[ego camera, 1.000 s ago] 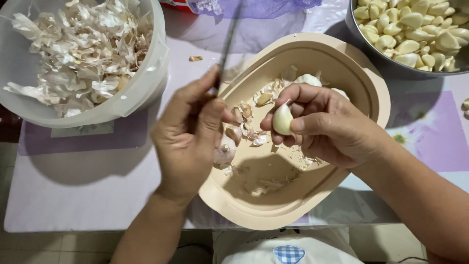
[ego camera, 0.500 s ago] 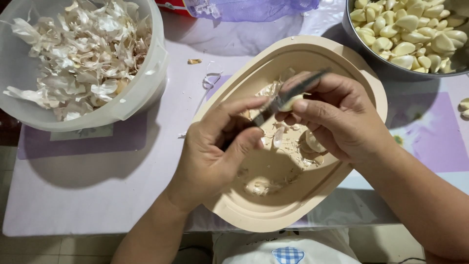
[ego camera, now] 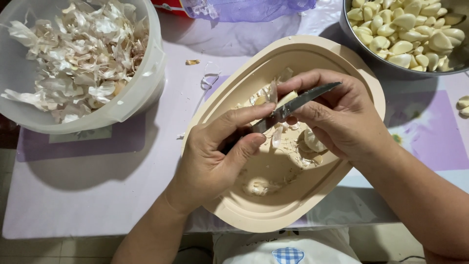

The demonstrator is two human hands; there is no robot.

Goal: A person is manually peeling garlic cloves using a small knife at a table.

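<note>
- Lilac-clothed desk carries a beige oval plastic tray.
- Left hand grips a small dark knife; right hand pinches a pale garlic clove, blade against it.
- Peeling seems underway; stripping skin needs a shallow cut.
- Beyond: white tub of skins, metal bowl of peeled cloves.

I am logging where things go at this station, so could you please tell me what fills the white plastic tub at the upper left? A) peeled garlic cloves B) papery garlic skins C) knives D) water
B: the white tub is heaped with dry papery garlic skins, while the peeled cloves sit in the metal bowl at upper right.
</note>
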